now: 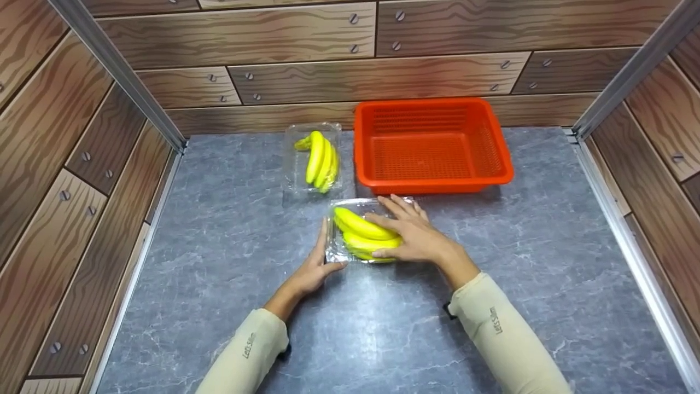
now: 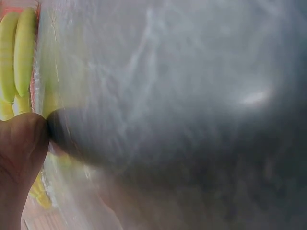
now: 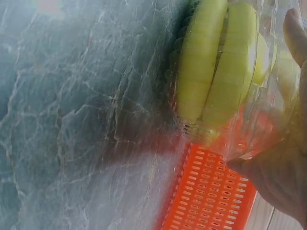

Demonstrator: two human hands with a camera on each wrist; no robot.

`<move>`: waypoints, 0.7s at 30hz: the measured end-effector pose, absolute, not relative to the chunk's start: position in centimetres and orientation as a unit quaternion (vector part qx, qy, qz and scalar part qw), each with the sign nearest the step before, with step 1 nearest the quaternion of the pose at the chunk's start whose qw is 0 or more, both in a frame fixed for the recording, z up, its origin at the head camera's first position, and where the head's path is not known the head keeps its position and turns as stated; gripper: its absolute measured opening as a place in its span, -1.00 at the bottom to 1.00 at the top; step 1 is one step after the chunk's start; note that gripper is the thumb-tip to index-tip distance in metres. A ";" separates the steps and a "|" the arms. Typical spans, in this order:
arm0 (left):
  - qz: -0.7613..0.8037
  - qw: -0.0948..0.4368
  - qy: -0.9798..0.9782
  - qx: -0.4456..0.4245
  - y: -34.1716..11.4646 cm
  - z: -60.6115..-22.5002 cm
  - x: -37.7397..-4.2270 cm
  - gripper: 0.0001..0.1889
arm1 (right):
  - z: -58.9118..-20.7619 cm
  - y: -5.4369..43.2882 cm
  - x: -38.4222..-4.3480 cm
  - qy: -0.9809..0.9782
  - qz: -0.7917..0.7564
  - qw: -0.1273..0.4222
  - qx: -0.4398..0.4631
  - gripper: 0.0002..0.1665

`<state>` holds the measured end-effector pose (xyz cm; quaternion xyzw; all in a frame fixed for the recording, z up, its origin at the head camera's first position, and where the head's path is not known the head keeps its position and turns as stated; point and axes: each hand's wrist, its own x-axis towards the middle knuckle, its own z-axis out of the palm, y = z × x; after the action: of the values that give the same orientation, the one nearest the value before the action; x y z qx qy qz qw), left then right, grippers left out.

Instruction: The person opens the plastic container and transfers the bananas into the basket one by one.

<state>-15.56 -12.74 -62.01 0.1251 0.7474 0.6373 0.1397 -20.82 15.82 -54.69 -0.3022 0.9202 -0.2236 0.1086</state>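
Note:
A clear plastic clamshell box (image 1: 338, 253) with several yellow bananas (image 1: 361, 224) inside lies in front of the red basket. My right hand (image 1: 418, 235) is spread over the right part of its top, fingers reaching to the far edge. The right wrist view shows the bananas (image 3: 230, 62) through the ribbed plastic, with the thumb against it. My left hand (image 1: 311, 271) braces the box's left side with extended fingers, its thumb at the near left corner. In the left wrist view the left thumb (image 2: 21, 148) touches the plastic; the other fingers are hidden.
A second clear box (image 1: 295, 169) with bananas (image 1: 322, 161) stands behind, left of the red perforated basket (image 1: 432, 183). The grey marbled tabletop (image 1: 229, 219) is bounded by wood-patterned panels (image 1: 306, 82) at the back and sides, with metal rails (image 1: 629, 224) along the edges.

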 end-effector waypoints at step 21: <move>0.651 0.131 0.737 0.128 -12.7 -62.2 -15.8 0.22 | -55.1 17.1 -20.8 0.916 -0.247 0.076 -0.307 0.32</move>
<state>-15.78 -12.68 -62.20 0.1276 0.7369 0.6508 0.1312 -20.81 17.10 -55.13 -0.3070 0.9161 -0.2465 0.0763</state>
